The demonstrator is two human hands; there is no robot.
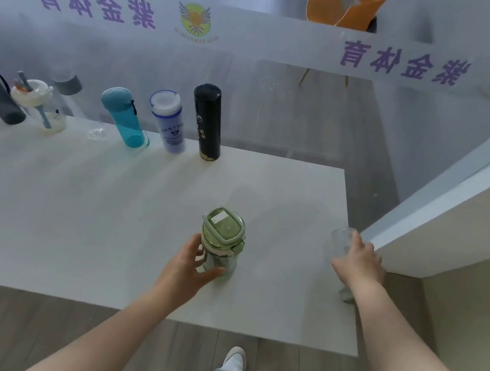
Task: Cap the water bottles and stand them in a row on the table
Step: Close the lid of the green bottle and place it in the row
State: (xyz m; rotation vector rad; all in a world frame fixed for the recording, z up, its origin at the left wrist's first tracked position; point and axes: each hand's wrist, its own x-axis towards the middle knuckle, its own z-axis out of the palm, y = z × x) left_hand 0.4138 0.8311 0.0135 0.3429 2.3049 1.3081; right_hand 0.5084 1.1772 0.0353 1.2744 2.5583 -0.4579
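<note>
Gripping a green capped bottle [222, 244] at centre frame, my left hand [190, 267] curls round its body as it stands upright on the table [103, 227]. My right hand [359, 262] holds a clear uncapped bottle [343, 243] at the table's right edge. Along the far edge, upper left, five more bottles stand in a row, a black flask [207, 121] nearest the centre.

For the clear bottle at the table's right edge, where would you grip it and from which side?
Probably round the upper body, just below the open rim, coming from the near right side. The clear bottle stands upright at the table edge with no cap visible, so a side wrap keeps it level. The right hand already wraps it there; the left hand holds the green bottle.
</note>
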